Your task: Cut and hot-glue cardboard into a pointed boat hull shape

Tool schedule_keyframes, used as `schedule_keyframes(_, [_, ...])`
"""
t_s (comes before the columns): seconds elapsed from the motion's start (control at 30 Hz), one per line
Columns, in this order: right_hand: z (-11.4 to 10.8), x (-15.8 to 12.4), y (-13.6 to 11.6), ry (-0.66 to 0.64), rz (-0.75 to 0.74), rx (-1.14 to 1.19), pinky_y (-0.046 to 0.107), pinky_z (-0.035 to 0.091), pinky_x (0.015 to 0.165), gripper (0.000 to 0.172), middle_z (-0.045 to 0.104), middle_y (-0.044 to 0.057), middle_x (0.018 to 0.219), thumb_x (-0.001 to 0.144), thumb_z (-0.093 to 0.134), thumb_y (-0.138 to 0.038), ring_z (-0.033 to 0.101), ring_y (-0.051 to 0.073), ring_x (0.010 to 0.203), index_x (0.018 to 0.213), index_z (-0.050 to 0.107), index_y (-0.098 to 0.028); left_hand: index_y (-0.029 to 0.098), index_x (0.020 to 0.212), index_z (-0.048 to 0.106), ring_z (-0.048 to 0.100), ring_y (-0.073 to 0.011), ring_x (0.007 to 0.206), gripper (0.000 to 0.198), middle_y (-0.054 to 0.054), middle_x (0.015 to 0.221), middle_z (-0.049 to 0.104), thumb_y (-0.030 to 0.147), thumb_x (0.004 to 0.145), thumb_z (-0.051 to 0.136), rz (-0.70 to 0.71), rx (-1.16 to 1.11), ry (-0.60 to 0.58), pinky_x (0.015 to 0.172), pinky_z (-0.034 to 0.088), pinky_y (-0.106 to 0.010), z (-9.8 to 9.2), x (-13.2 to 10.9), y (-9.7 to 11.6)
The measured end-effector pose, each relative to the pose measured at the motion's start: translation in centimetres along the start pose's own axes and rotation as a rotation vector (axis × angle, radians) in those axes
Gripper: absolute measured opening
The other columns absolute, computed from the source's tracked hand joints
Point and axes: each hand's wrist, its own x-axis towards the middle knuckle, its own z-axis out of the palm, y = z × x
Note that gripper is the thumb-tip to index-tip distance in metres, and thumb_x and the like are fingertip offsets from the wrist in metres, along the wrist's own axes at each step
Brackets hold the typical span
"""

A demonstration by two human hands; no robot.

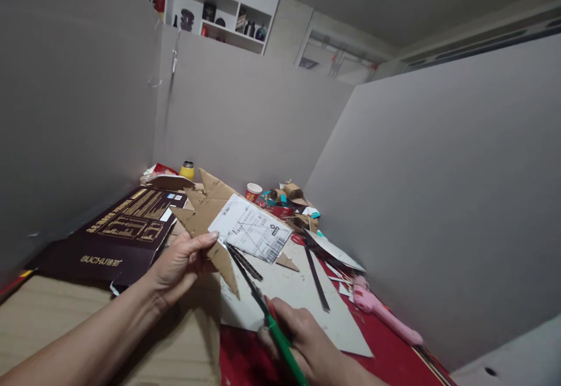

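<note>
My left hand (186, 266) grips a piece of brown cardboard (201, 213) by its lower edge, thumb on top and fingers underneath. Jagged triangular points run along its left side, and a white printed shipping label (252, 228) covers much of its face. In my right hand (302, 333) is a pair of scissors (280, 339) with green and red handles. The blades reach up to the cardboard near my left thumb, at a cut between a pointed strip and the labelled part. Beneath lies a pale board (346, 327) with a small cardboard triangle (288, 262) on it.
A dark printed box panel (127, 234) lies to the left. Behind stand a yellow jar (187, 169), a paper cup (253, 192) and cardboard scraps (291, 193). A dark strip (316, 278) and a pink glue gun (385, 313) are on the right. Grey partitions (245, 117) surround the table.
</note>
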Motion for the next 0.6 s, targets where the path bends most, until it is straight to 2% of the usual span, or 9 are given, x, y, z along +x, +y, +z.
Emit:
schedule_keyframes(0.3, [-0.2,0.3,-1.2,0.009,0.035,-0.091,0.024,0.034,0.053,0.018,0.047,-0.004,0.062,0.089,0.048,-0.035,0.036,0.012,0.054,0.077,0.041,-0.022,0.017,0.108,0.068,0.07,-0.0173,0.077,0.029,-0.007,0.097,0.075,0.013,0.079,0.07,0.029,0.008,-0.024,0.069,0.059,-0.03,-0.3,0.0,-0.3])
schedule_keyframes(0.4, [0.0,0.4,-1.1,0.017,0.041,-0.1,0.024,0.034,0.053,0.018,0.045,-0.005,0.06,0.089,0.048,-0.035,0.036,0.012,0.053,0.077,0.04,-0.023,0.016,0.098,0.07,0.067,-0.0132,0.068,0.023,-0.003,0.088,0.074,0.014,0.076,0.074,0.03,0.01,0.003,0.056,0.055,-0.022,-0.3,0.1,-0.2])
schedule_keyframes(0.5, [0.0,0.3,-0.7,0.039,0.023,-0.08,0.025,0.035,0.053,0.022,0.047,-0.004,0.06,0.089,0.046,-0.039,0.039,0.013,0.053,0.075,0.041,-0.023,0.016,0.089,0.071,0.059,-0.0076,0.054,0.022,0.001,0.076,0.07,0.017,0.069,0.08,0.028,0.01,0.021,0.041,0.045,-0.016,-0.3,0.1,-0.1])
schedule_keyframes(0.6, [-0.2,0.2,-0.2,0.061,-0.001,-0.107,0.025,0.035,0.054,0.021,0.048,-0.003,0.062,0.089,0.048,-0.04,0.039,0.013,0.054,0.078,0.043,-0.022,0.015,0.085,0.071,0.055,-0.006,0.052,0.026,0.002,0.074,0.068,0.021,0.064,0.084,0.023,0.027,0.002,0.039,0.043,-0.015,-0.3,0.0,0.1])
